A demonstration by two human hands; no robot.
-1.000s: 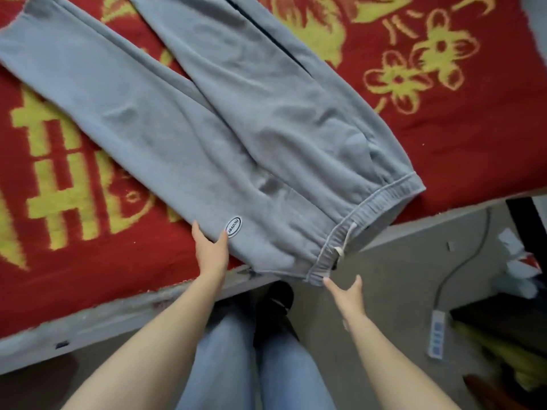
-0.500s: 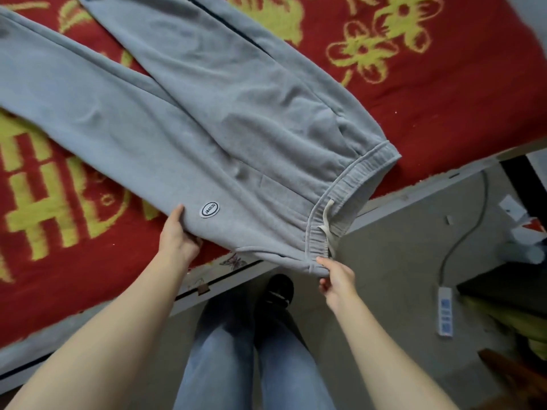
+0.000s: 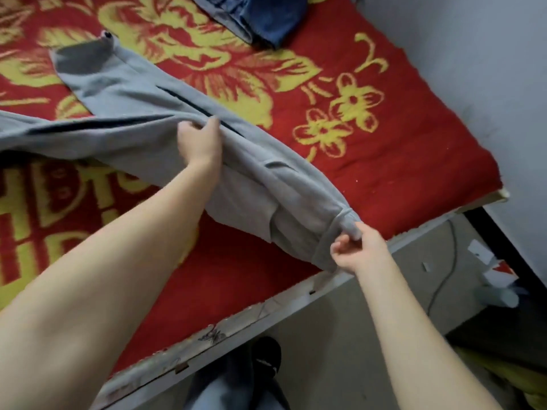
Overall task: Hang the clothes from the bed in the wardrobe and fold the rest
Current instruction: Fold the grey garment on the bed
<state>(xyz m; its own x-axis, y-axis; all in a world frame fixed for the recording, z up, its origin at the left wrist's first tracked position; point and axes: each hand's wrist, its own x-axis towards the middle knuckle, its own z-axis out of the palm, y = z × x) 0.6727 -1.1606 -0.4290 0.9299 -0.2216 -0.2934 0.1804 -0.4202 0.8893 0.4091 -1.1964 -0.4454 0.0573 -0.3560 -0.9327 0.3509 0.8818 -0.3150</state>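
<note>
Sweatpants (image 3: 266,187) half-folded lengthwise: left hand (image 3: 199,143) grips the fabric, right hand (image 3: 359,250) pinches the waistband (image 3: 325,245); next, lay them flat

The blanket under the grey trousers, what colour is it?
The blanket is red with big yellow flowers and shapes on it. The head view shows it best.

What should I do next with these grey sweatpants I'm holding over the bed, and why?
Probably lower the grey sweatpants flat onto the red blanket. The left hand grips them at mid-length and the right hand pinches the waistband; they look doubled lengthwise with this end raised, so laying them down should allow a crosswise fold.
</note>
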